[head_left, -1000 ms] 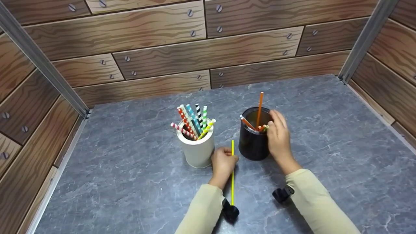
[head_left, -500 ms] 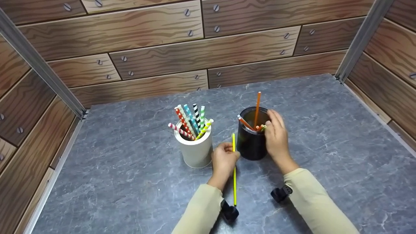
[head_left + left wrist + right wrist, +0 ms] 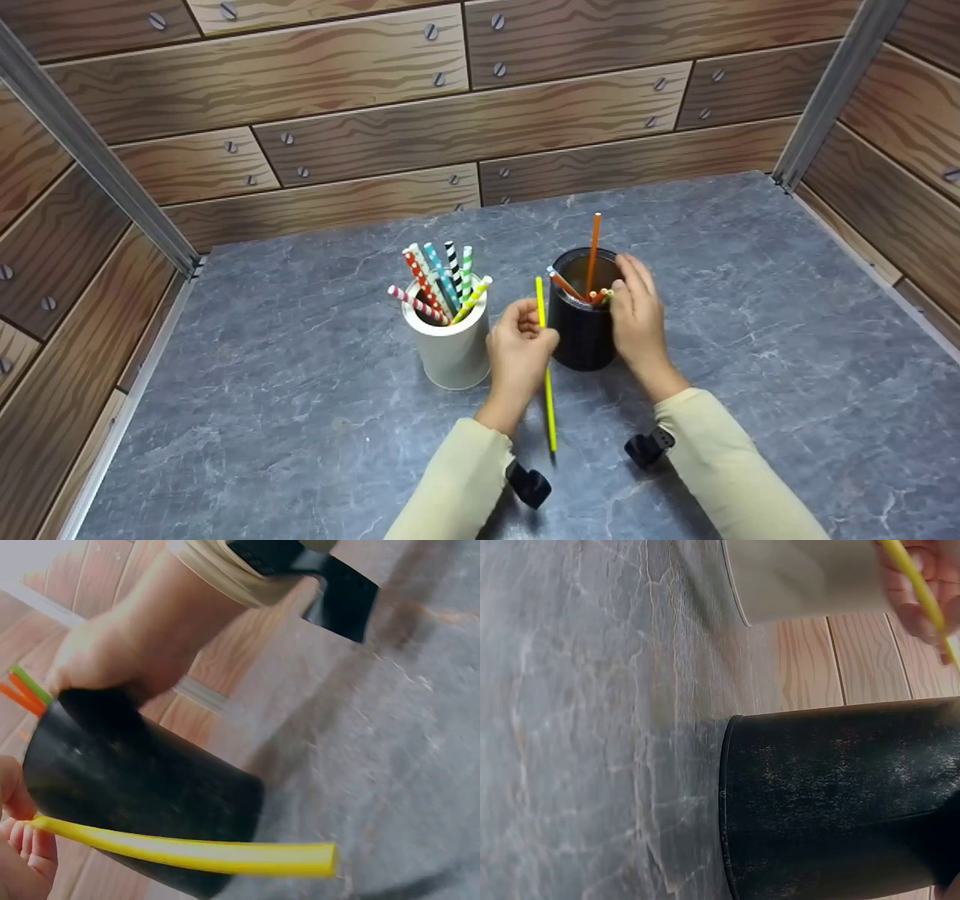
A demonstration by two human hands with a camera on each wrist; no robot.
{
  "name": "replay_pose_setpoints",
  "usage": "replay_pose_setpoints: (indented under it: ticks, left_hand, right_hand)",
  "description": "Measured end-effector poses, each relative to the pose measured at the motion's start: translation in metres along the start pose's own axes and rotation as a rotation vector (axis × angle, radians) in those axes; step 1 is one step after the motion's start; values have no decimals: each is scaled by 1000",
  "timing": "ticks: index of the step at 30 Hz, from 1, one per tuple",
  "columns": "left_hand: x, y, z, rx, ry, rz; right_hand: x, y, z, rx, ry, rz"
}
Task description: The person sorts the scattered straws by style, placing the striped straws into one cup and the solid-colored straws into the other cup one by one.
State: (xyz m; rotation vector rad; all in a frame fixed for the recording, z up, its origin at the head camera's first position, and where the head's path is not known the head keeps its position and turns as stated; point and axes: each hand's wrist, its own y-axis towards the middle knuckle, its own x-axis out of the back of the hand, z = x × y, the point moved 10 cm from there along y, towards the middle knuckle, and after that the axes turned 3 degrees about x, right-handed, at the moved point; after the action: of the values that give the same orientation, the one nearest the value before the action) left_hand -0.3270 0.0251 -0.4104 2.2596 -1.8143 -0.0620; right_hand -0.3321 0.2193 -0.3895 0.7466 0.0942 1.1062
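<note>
My left hand (image 3: 516, 356) pinches a plain yellow straw (image 3: 550, 409) between thumb and fingers. The straw is raised and tilted, standing just left of a black cylindrical cup (image 3: 581, 337). Against that cup's right side, near the rim, my right hand (image 3: 640, 330) holds it with fingers bent round the wall. Inside the cup are an orange straw (image 3: 594, 251) standing tall and several shorter-looking orange and green straw ends. In the left wrist view the yellow straw (image 3: 195, 853) crosses in front of the black cup (image 3: 150, 772).
A white cylindrical cup (image 3: 454, 356) stands left of my left hand, filled with several patterned paper straws (image 3: 435, 277). Both cups are upright on a grey marbled tabletop (image 3: 300, 360). Wood-patterned walls (image 3: 360, 97) enclose the back and sides.
My left hand has lifted the yellow straw and moved slightly away from me, the straw's lower end swinging a little right. The right hand stays at the black cup.
</note>
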Motion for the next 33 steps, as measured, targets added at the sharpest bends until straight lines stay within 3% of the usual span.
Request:
replay_pose_setpoints:
  ticks: [7,10,17,33]
  left_hand:
    - [9,0,-38,-211,-82,-36]
    - [12,0,-51,-260,-133,-36]
    - [25,-2,-75,-335,-263,-77]
    - [60,-9,-110,-416,-487,-222]
  right_hand:
    - [0,0,0,5,-6,0]
    - [-1,0,-1,-4,-9,5]
    - [-1,1,-1,-6,-3,11]
    - [-1,0,0,-5,11,10]
